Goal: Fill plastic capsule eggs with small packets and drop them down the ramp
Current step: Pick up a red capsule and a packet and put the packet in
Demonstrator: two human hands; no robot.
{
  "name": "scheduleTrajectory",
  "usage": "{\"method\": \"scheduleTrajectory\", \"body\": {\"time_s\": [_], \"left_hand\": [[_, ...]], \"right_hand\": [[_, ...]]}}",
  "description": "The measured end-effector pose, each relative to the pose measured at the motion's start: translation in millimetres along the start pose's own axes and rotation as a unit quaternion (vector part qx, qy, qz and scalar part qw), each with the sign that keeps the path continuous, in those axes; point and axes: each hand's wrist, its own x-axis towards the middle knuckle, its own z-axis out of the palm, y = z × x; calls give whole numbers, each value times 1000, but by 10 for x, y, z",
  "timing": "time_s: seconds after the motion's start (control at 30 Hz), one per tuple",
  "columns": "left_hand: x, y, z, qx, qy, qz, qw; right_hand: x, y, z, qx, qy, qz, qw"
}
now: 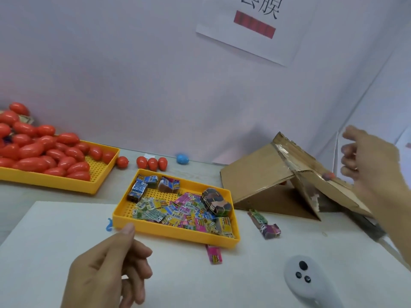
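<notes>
A yellow tray (233, 237) in the middle holds many small colourful packets (178, 210). At the far left a second yellow tray (102, 172) is heaped with red capsule eggs (44, 150). A cardboard ramp (266, 170) stands at the right, and a blurred red egg (328, 175) lies on its upper slope. My right hand (369, 165) hovers just right of that egg, fingers loosely spread and holding nothing. My left hand (106, 270) hangs over the white mat near the packet tray's front left corner, fingers loosely curled and empty.
Three red eggs (152, 163), another red egg (122, 162) and a blue egg (182, 158) lie by the back wall. Loose packets (264, 223) and a pink packet (214, 255) lie on the table. A white controller (304, 278) rests at the front right.
</notes>
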Motion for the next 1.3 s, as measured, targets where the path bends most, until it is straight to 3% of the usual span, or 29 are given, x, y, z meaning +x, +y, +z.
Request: {"method": "scheduleTrajectory", "body": {"time_s": [0.17,0.33,0.47,0.57,0.77,0.87,0.97,1.03,1.13,1.17,1.3], "left_hand": [[52,-100,-51,33,-7,12,999],[124,-167,-63,73,-18,21,997],[138,-184,-80,130,-35,42,990],[172,-197,-133,177,-25,88,980],[726,-107,-326,199,128,142,961],[1181,134,-527,251,199,200,926],[1609,455,-708,394,204,208,872],[1858,645,-819,538,180,177,804],[2030,872,-904,734,143,72,659],[2045,905,-905,759,127,65,636],[2026,834,-915,765,118,116,622]], "right_hand": [[-1146,590,384,57,-194,42,978],[-2109,1174,777,83,-363,145,917],[-2282,1307,764,58,-406,40,911],[-2305,1350,753,65,-411,27,909],[-2318,1422,809,63,-444,7,894],[-2304,1450,828,68,-451,8,890],[-2304,1453,850,72,-455,17,887],[-2296,1452,871,73,-459,22,885],[-2287,1463,879,78,-455,26,887],[-2289,1466,885,80,-455,29,886],[-2273,1500,899,72,-459,34,885]]}}
